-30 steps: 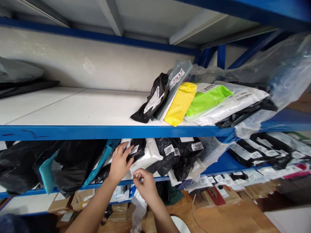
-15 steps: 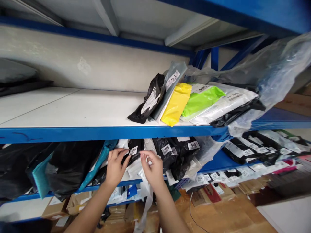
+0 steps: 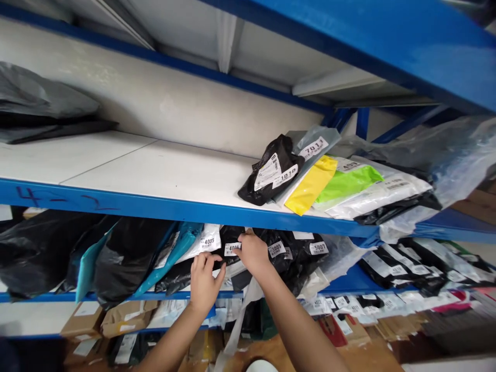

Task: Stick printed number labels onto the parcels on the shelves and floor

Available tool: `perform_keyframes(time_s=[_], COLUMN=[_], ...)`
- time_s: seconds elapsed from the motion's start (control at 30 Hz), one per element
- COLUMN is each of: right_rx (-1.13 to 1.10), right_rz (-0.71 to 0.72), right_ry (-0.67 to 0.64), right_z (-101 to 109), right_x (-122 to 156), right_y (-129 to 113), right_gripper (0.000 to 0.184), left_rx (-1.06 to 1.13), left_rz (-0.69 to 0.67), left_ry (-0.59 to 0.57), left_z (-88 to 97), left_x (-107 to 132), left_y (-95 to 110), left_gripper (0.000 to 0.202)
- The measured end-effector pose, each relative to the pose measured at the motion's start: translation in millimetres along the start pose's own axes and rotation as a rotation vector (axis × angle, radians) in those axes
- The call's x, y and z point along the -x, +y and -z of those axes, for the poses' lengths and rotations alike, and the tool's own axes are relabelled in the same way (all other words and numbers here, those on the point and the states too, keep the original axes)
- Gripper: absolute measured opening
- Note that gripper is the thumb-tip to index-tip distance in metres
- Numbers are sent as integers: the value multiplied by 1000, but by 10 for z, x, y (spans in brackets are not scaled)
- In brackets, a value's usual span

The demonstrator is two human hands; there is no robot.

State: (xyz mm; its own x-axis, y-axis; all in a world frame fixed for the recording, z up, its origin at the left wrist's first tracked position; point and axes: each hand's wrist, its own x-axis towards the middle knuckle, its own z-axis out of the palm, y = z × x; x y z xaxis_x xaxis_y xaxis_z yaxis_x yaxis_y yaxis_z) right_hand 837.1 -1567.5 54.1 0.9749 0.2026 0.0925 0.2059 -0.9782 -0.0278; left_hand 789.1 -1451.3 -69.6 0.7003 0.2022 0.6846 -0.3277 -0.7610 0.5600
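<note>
On the middle shelf my right hand is closed at the right edge of a black mailing bag labelled 4004; its thumb lies over the label's end. My left hand is just below and to the left, its thumb apart from its bent fingers. Its fingertips are by the lower edge of a white mailing bag labelled 4005, over a dark bag. To the right, black bags labelled 3005 and 5007 stand close together. A teal bag leans on the left.
Above, the blue shelf edge runs over my hands. On that upper shelf rest a black bag, a yellow bag and a green bag. Cardboard boxes sit below. A translucent plastic strip hangs under my right hand.
The view has shifted, showing more of the shelves' left side. My right hand has come up to the 4004 bag's edge. My left hand has moved off that bag, downward, and the 4005 label now shows.
</note>
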Motion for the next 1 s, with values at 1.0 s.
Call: perform_keyframes(time_s=[1.0], right_rx=[203], right_rz=[324], right_ry=[163], right_z=[-222], right_x=[21], right_y=[138], right_gripper=[18], left_rx=[36], left_rz=[-284], left_ry=[-327], left_z=[-90], left_x=[-572], left_y=[-105], left_gripper=[68])
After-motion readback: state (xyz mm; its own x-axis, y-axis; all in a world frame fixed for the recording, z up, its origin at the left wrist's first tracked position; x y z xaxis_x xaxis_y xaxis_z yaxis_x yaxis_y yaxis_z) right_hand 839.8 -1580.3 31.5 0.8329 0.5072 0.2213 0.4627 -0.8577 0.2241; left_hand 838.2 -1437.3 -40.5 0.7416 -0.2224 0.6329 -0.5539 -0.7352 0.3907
